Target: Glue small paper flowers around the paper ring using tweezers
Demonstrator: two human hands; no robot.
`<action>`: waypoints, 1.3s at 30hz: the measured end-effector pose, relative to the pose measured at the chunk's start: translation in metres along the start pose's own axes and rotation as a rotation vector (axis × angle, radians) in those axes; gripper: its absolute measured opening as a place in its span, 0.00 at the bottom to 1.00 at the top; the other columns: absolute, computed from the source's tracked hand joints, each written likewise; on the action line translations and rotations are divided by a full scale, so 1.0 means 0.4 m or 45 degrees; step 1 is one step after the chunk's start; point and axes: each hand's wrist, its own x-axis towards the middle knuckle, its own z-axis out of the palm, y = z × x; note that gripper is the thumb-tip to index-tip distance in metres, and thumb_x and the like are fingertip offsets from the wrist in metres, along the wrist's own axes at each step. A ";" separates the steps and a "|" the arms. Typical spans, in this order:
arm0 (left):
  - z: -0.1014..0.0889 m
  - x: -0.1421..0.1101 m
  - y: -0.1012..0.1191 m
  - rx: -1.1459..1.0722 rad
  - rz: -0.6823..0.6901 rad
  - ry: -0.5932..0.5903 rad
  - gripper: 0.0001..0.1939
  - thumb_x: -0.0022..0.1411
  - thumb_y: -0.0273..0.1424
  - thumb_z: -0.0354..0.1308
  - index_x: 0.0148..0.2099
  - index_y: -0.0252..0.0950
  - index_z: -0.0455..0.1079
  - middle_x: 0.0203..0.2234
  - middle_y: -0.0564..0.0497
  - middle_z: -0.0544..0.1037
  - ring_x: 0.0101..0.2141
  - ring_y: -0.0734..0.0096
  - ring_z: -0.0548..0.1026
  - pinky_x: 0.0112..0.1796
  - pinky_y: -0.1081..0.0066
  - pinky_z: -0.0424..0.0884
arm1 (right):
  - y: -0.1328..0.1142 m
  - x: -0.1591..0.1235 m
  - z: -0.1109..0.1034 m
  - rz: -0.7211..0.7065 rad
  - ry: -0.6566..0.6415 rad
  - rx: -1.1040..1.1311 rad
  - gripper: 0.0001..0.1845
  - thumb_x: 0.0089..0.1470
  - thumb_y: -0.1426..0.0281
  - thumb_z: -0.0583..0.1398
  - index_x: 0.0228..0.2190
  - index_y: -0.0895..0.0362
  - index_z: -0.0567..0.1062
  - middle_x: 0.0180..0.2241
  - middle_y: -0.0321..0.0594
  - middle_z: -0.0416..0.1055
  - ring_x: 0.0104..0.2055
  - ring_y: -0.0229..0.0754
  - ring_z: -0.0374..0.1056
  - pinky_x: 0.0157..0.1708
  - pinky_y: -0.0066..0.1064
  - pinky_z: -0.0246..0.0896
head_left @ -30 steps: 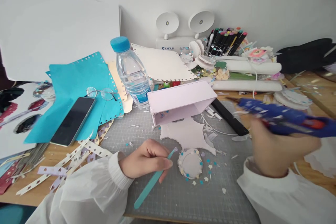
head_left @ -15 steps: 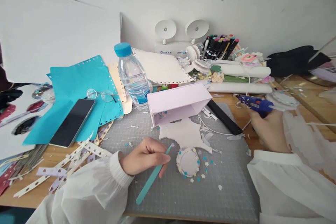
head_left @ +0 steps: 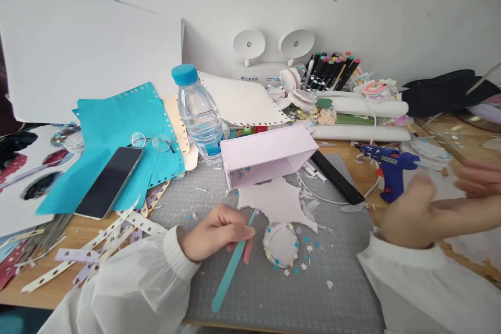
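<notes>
My left hand is closed around a pair of teal tweezers, whose tip points up and away with a tiny pale lilac piece at it. Just right of the tip lies a round white disc, its rim dotted with small blue and cream flowers. Loose paper flowers are scattered beside the disc. My right hand, blurred by motion, is at the right with its fingers stretched out and nothing seen in them. A blue glue gun rests on the table just left of that hand.
Behind the disc are a torn-edged white sheet and an open lilac box on the grey cutting mat. A water bottle, phone, glasses, black bar and punched paper strips lie around.
My right hand has lowered the blue glue gun onto the table at the right and let it go. My left hand keeps the tweezers, their lower end swinging slightly right.
</notes>
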 end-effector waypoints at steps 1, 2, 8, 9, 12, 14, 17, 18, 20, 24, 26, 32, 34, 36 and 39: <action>0.001 0.001 0.000 -0.025 -0.015 0.023 0.22 0.60 0.38 0.55 0.21 0.30 0.76 0.11 0.52 0.65 0.16 0.78 0.57 0.20 0.73 0.53 | -0.049 -0.014 0.002 -0.145 0.003 0.128 0.19 0.37 0.76 0.61 0.36 0.53 0.67 0.36 0.44 0.61 0.43 0.55 0.62 0.45 0.53 0.53; 0.002 0.002 0.001 -0.059 -0.027 0.050 0.21 0.61 0.38 0.55 0.23 0.29 0.77 0.12 0.52 0.65 0.16 0.78 0.57 0.20 0.73 0.52 | -0.097 -0.030 0.001 -0.211 -0.103 0.229 0.17 0.37 0.77 0.62 0.33 0.53 0.68 0.34 0.43 0.62 0.40 0.53 0.64 0.42 0.49 0.57; 0.009 0.011 0.005 -0.279 -0.114 0.215 0.20 0.61 0.40 0.55 0.33 0.27 0.80 0.11 0.56 0.58 0.16 0.80 0.54 0.20 0.72 0.45 | -0.263 -0.106 -0.020 -0.670 -0.929 0.500 0.14 0.45 0.78 0.62 0.35 0.55 0.70 0.37 0.41 0.67 0.37 0.43 0.65 0.37 0.38 0.64; 0.010 0.013 0.004 -0.297 -0.127 0.234 0.20 0.61 0.41 0.55 0.33 0.27 0.79 0.11 0.57 0.58 0.16 0.80 0.54 0.21 0.72 0.44 | -0.270 -0.113 -0.021 -0.717 -0.983 0.543 0.14 0.46 0.77 0.62 0.37 0.55 0.70 0.38 0.41 0.68 0.39 0.43 0.65 0.38 0.38 0.65; 0.015 0.017 0.001 -0.311 -0.133 0.244 0.22 0.61 0.41 0.56 0.24 0.28 0.73 0.12 0.57 0.59 0.16 0.81 0.51 0.21 0.71 0.44 | -0.276 -0.128 -0.016 -0.751 -1.066 0.619 0.16 0.48 0.77 0.63 0.41 0.56 0.71 0.39 0.42 0.72 0.42 0.43 0.66 0.40 0.37 0.66; 0.019 0.019 0.000 -0.272 -0.132 0.233 0.24 0.61 0.42 0.55 0.19 0.30 0.66 0.12 0.57 0.59 0.16 0.81 0.50 0.21 0.71 0.44 | -0.279 -0.133 -0.011 -0.787 -1.096 0.625 0.16 0.49 0.78 0.63 0.42 0.56 0.72 0.39 0.40 0.75 0.42 0.41 0.67 0.41 0.37 0.66; 0.025 0.019 -0.002 -0.170 -0.136 0.218 0.26 0.63 0.41 0.55 0.17 0.32 0.61 0.13 0.56 0.60 0.17 0.80 0.53 0.21 0.71 0.47 | -0.285 -0.134 -0.007 -0.895 -1.102 0.625 0.11 0.53 0.78 0.61 0.39 0.55 0.75 0.38 0.36 0.77 0.42 0.39 0.68 0.42 0.35 0.65; 0.026 0.019 -0.003 -0.144 -0.136 0.210 0.25 0.63 0.41 0.55 0.18 0.32 0.61 0.13 0.56 0.61 0.18 0.80 0.53 0.22 0.72 0.48 | -0.287 -0.133 -0.008 -0.930 -1.093 0.632 0.10 0.54 0.77 0.60 0.38 0.55 0.76 0.38 0.36 0.77 0.41 0.39 0.68 0.41 0.35 0.65; 0.029 0.019 -0.003 -0.113 -0.138 0.192 0.25 0.64 0.41 0.54 0.18 0.32 0.61 0.14 0.56 0.61 0.18 0.80 0.54 0.22 0.72 0.48 | -0.289 -0.128 -0.010 -0.991 -1.062 0.654 0.08 0.55 0.77 0.59 0.36 0.57 0.77 0.39 0.38 0.78 0.41 0.39 0.68 0.40 0.34 0.65; 0.035 0.018 0.001 -0.074 -0.131 0.190 0.26 0.66 0.41 0.51 0.19 0.31 0.63 0.14 0.56 0.61 0.17 0.81 0.52 0.22 0.72 0.47 | -0.282 -0.118 -0.016 -0.922 -1.049 0.707 0.10 0.58 0.78 0.55 0.37 0.61 0.76 0.37 0.44 0.78 0.38 0.41 0.69 0.38 0.34 0.67; 0.035 0.018 0.004 -0.030 -0.072 0.237 0.24 0.66 0.41 0.50 0.24 0.29 0.70 0.14 0.56 0.62 0.17 0.81 0.53 0.21 0.73 0.48 | -0.273 -0.120 -0.015 -0.675 -1.050 0.766 0.11 0.56 0.80 0.56 0.40 0.60 0.74 0.35 0.44 0.77 0.37 0.41 0.69 0.37 0.35 0.67; 0.009 0.008 0.010 0.290 0.049 0.213 0.22 0.65 0.38 0.52 0.25 0.28 0.75 0.14 0.54 0.62 0.19 0.79 0.58 0.22 0.73 0.53 | -0.240 -0.133 0.008 0.373 -0.846 0.788 0.09 0.54 0.78 0.60 0.35 0.52 0.72 0.32 0.39 0.71 0.37 0.42 0.69 0.35 0.36 0.65; 0.003 0.003 0.009 0.394 -0.017 -0.009 0.21 0.61 0.37 0.56 0.21 0.28 0.72 0.14 0.54 0.63 0.19 0.79 0.58 0.21 0.74 0.53 | -0.230 -0.132 0.014 0.589 -0.822 0.769 0.04 0.55 0.74 0.61 0.33 0.52 0.72 0.32 0.39 0.69 0.38 0.42 0.69 0.36 0.35 0.66; 0.004 0.000 0.006 0.496 -0.069 -0.162 0.18 0.57 0.36 0.60 0.21 0.28 0.71 0.14 0.55 0.62 0.18 0.80 0.57 0.19 0.75 0.51 | -0.222 -0.132 0.016 0.727 -0.836 0.761 0.03 0.54 0.70 0.62 0.33 0.53 0.72 0.32 0.39 0.69 0.37 0.41 0.69 0.36 0.34 0.65; 0.011 0.001 0.002 0.538 -0.066 -0.212 0.13 0.55 0.32 0.61 0.24 0.28 0.73 0.15 0.55 0.63 0.18 0.81 0.57 0.19 0.77 0.52 | -0.210 -0.138 0.013 0.924 -0.922 0.852 0.05 0.54 0.67 0.63 0.34 0.52 0.72 0.31 0.37 0.69 0.33 0.39 0.67 0.33 0.32 0.63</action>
